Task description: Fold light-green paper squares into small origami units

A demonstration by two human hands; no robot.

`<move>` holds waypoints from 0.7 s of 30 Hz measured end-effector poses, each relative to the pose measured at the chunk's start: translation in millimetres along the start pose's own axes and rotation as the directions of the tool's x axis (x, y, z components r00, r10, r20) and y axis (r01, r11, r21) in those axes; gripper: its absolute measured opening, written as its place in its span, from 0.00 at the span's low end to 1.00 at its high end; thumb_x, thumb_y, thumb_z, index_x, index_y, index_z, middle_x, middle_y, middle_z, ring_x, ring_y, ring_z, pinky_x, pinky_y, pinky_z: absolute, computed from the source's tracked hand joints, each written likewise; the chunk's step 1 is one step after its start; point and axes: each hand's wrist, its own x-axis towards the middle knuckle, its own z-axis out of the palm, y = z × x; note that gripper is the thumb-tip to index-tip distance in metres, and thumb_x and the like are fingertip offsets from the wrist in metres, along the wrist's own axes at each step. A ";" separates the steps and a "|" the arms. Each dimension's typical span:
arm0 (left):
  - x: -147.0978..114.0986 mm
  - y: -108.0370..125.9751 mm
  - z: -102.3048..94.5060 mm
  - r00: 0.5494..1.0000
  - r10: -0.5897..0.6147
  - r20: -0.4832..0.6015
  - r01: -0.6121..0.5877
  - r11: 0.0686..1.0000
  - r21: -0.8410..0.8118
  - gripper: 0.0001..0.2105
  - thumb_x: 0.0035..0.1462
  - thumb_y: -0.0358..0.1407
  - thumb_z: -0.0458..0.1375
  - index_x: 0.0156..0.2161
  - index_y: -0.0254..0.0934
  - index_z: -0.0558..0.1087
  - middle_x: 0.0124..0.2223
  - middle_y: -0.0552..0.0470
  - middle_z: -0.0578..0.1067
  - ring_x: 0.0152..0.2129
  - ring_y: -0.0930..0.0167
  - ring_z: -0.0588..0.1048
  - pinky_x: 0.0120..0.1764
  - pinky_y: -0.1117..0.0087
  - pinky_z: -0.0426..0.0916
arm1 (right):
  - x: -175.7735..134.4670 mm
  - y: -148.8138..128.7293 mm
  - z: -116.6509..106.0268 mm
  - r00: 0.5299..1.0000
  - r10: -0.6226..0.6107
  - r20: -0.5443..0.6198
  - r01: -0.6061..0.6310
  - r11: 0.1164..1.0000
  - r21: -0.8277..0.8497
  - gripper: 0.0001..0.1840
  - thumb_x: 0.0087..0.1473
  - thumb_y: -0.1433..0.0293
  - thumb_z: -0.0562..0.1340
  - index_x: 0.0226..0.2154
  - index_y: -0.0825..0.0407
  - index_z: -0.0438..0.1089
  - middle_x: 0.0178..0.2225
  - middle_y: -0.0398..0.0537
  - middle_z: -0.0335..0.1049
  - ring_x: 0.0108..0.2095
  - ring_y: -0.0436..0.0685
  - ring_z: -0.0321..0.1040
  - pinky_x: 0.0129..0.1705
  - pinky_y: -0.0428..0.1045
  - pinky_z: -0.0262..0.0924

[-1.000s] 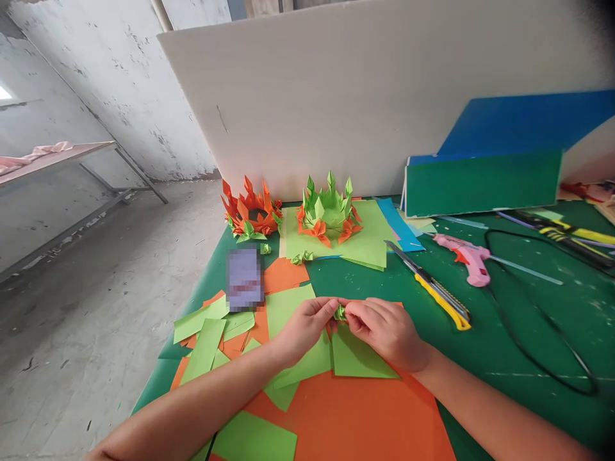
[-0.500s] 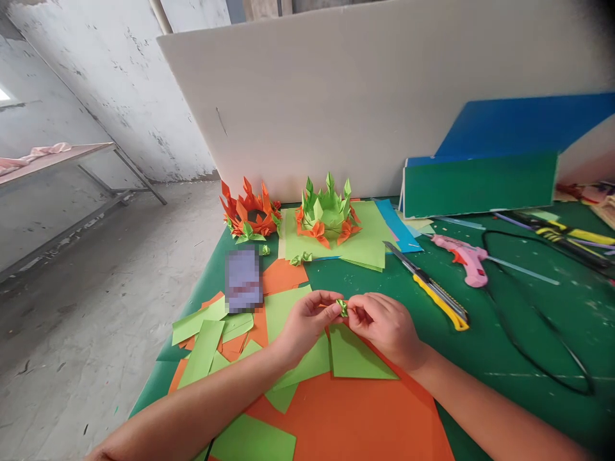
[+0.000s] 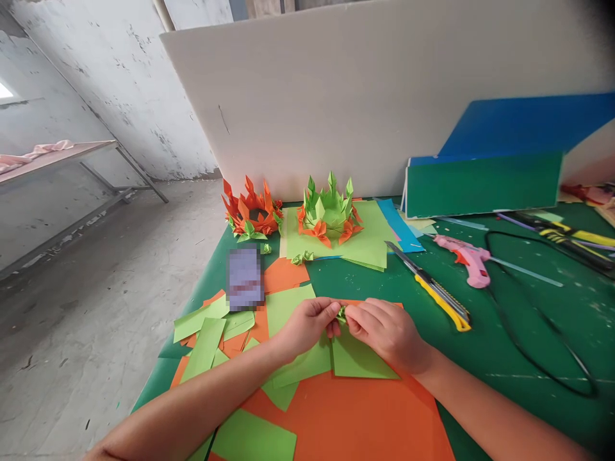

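Note:
Between my fingertips is a small folded green paper rose [image 3: 341,314], partly hidden by both hands. My left hand [image 3: 312,325] pinches it from the left with thumb and fingers. From the other side my right hand [image 3: 387,330] grips it, its fingers curled. Beneath them lie green paper sheets [image 3: 362,358] on a large orange sheet [image 3: 355,416]. Farther back, an orange paper crown [image 3: 250,214] with green leaves stands beside a green paper crown [image 3: 329,214] ringed with orange flowers. Little green paper roses [image 3: 302,258] rest in front of them.
A yellow utility knife [image 3: 435,294] with its blade out lies right of my hands. Beyond it are a pink glue gun [image 3: 468,256] with a looping black cord [image 3: 519,352] and yellow-black pliers [image 3: 571,237]. A blurred purple object [image 3: 245,278] lies left. A white board [image 3: 312,96] stands behind.
My hands have dipped slightly and the right hand has turned more over the paper rose, covering more of it. The view has shifted a little; the table items stay put.

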 end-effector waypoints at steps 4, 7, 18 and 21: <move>0.2 -3.8 -1.0 1.000 -0.023 0.019 0.021 0.994 0.106 0.24 0.56 0.56 0.50 0.25 0.37 0.65 0.18 0.58 0.65 0.16 0.77 0.60 0.22 0.74 0.55 | -0.7 -2.8 0.7 1.000 -0.026 0.001 0.026 1.000 0.013 0.05 0.59 0.76 0.58 0.33 0.52 0.67 0.19 0.39 0.59 0.22 0.51 0.56 0.25 0.50 0.51; -1.4 -4.5 0.1 1.000 -0.020 0.020 0.017 0.988 0.156 0.24 0.58 0.57 0.47 0.25 0.38 0.61 0.17 0.60 0.60 0.15 0.77 0.56 0.20 0.74 0.52 | -0.1 -4.7 0.4 1.000 -0.020 0.005 0.020 0.999 0.040 0.05 0.59 0.77 0.59 0.33 0.52 0.68 0.20 0.40 0.60 0.22 0.51 0.57 0.25 0.50 0.51; -1.2 -5.2 1.1 0.991 -0.111 0.079 0.106 0.992 0.069 0.26 0.55 0.60 0.47 0.23 0.39 0.54 0.20 0.62 0.51 0.17 0.78 0.48 0.21 0.71 0.44 | 3.2 -9.6 -3.8 0.999 -0.049 -0.017 0.050 0.998 0.050 0.04 0.58 0.77 0.59 0.34 0.53 0.68 0.19 0.40 0.60 0.21 0.51 0.56 0.24 0.51 0.51; -3.2 -1.4 -0.6 0.970 -0.166 0.176 0.168 0.986 0.002 0.26 0.54 0.60 0.49 0.24 0.39 0.52 0.20 0.63 0.47 0.17 0.78 0.45 0.22 0.71 0.40 | 1.6 -9.3 -5.8 0.995 -0.095 -0.027 0.097 0.992 0.078 0.06 0.57 0.78 0.59 0.38 0.54 0.68 0.20 0.41 0.63 0.22 0.52 0.58 0.24 0.51 0.52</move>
